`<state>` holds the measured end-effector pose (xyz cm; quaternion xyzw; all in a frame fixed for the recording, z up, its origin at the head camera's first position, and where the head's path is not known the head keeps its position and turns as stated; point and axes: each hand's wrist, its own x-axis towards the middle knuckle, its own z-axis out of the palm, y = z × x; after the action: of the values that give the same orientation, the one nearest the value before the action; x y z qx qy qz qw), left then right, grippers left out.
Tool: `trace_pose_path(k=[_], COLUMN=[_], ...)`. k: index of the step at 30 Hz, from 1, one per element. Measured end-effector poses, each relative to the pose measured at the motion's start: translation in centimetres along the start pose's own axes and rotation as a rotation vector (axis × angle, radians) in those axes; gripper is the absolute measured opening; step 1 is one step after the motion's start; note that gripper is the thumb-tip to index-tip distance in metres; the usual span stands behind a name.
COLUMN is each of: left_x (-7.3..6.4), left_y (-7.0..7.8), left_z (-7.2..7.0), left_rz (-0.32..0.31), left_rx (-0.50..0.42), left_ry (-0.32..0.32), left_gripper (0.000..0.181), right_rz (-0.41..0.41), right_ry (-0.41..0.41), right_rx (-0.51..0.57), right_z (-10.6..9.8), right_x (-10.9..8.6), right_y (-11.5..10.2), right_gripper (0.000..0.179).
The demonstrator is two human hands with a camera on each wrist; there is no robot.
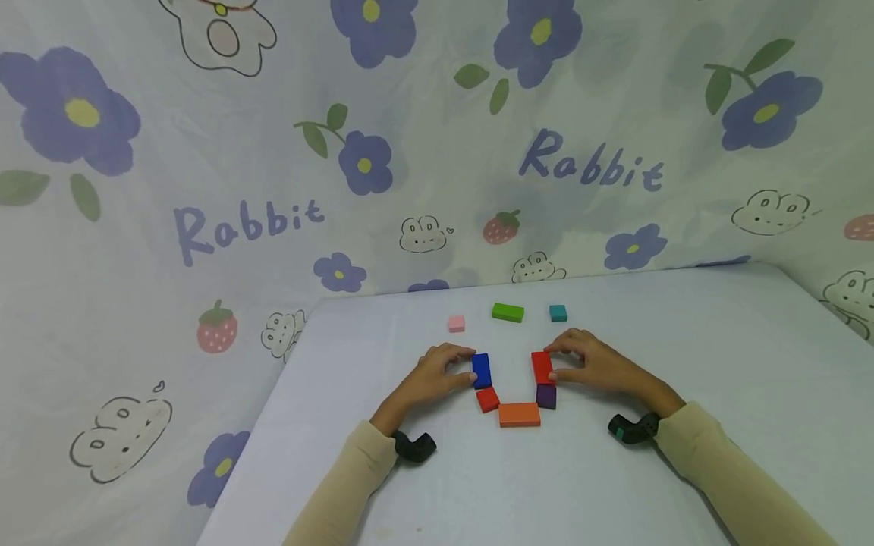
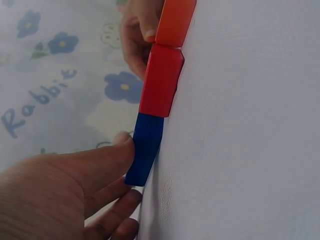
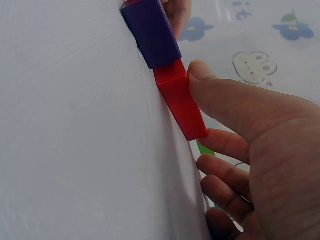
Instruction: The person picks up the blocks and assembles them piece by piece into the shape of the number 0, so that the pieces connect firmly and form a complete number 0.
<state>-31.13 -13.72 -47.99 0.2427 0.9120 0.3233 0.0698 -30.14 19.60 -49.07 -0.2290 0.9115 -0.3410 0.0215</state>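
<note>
In the head view my left hand (image 1: 437,373) holds a blue block (image 1: 482,371), thumb on its outer side and a fingertip at its far end. My right hand (image 1: 592,362) grips a long red block (image 1: 542,368) in much the same way. Just nearer than the blue block lies a small red block (image 1: 488,400), set at a slant. A purple block (image 1: 546,396) adjoins the near end of the long red one. Across the front lies an orange block (image 1: 520,415), so the blocks form a U shape. Thumb and blue block (image 2: 145,150) meet in the left wrist view.
Farther back on the white table (image 1: 683,326) sit a pink block (image 1: 456,324), a green block (image 1: 508,312) and a teal block (image 1: 558,313). Behind the table hangs a patterned cloth (image 1: 437,152) with flowers and rabbits. Dark devices are strapped to both wrists.
</note>
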Motion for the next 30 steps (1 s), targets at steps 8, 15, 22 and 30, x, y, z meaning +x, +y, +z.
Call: trace_pose_path(k=[8, 15, 22, 30], left_x=[-0.07, -0.01, 0.03, -0.03], left_y=[0.31, 0.13, -0.01, 0.12], left_z=[-0.13, 0.03, 0.07, 0.02], left_rz=[-0.001, -0.007, -0.009, 0.002], left_rx=[0.006, 0.004, 0.001, -0.006], left_ry=[0.001, 0.002, 0.0, 0.003], left_gripper=[0.045, 0.045, 0.045, 0.044], right_rz=[0.009, -0.005, -0.02, -0.013], right_ry=[0.001, 0.002, 0.007, 0.008], right_rx=[-0.006, 0.002, 0.009, 0.006], right_z=[-0.05, 0.1, 0.09, 0.07], right_x=[0.03, 0.12, 0.1, 0.03], right_y=[0.07, 0.25, 0.37, 0.2], right_gripper=[0.052, 0.052, 0.051, 0.051])
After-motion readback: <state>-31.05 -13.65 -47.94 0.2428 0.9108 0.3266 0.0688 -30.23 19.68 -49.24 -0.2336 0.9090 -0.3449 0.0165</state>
